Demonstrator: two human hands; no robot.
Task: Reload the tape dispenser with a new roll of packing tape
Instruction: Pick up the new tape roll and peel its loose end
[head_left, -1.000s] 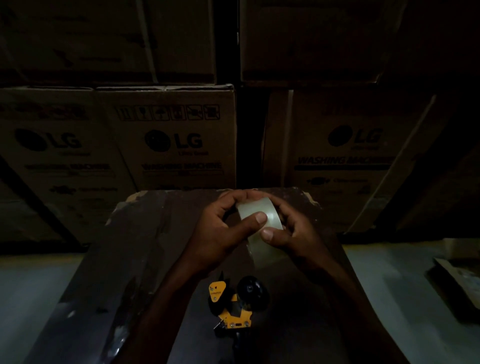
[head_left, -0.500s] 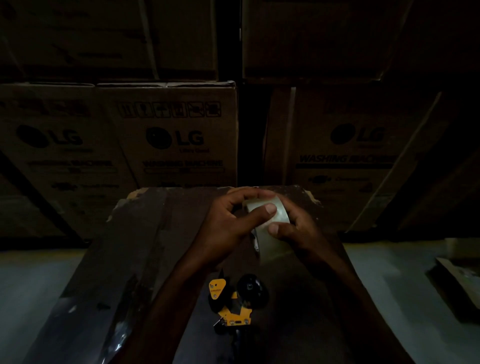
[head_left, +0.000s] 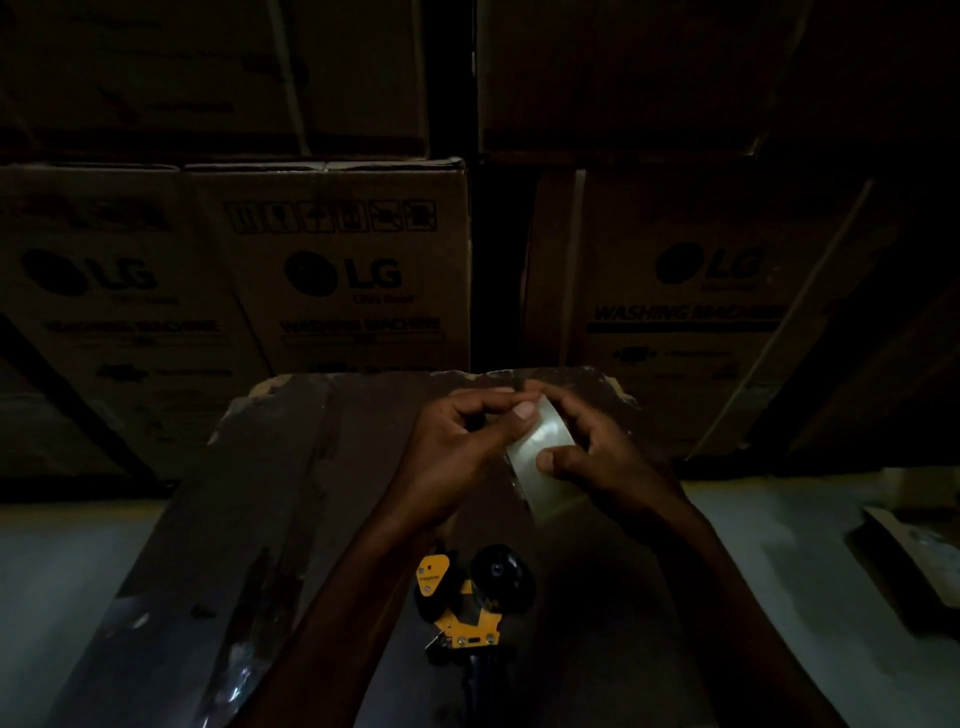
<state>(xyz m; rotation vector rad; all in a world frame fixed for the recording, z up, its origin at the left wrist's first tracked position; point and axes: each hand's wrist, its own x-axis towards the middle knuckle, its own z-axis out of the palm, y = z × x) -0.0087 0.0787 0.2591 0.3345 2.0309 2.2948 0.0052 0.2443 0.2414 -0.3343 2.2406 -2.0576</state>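
Note:
A roll of clear packing tape (head_left: 543, 444) is held above the far part of a dark worn table (head_left: 291, 499). My left hand (head_left: 457, 452) pinches the roll's upper edge between thumb and fingers. My right hand (head_left: 608, 457) cups the roll from the right, its thumb pressed on the face. A loose strip of tape hangs down from the roll toward me. The yellow and black tape dispenser (head_left: 467, 597) lies on the table nearer to me, between my forearms, with its black spool hub bare.
Stacked cardboard washing-machine boxes (head_left: 337, 270) form a wall just beyond the table. The scene is very dim. A grey floor shows on both sides, with a flat piece of cardboard (head_left: 914, 561) on it at the right.
Both hands have shifted the roll slightly right and away, and turned it. My left thumb has slid from the roll's face up to its top edge. The dispenser has not moved.

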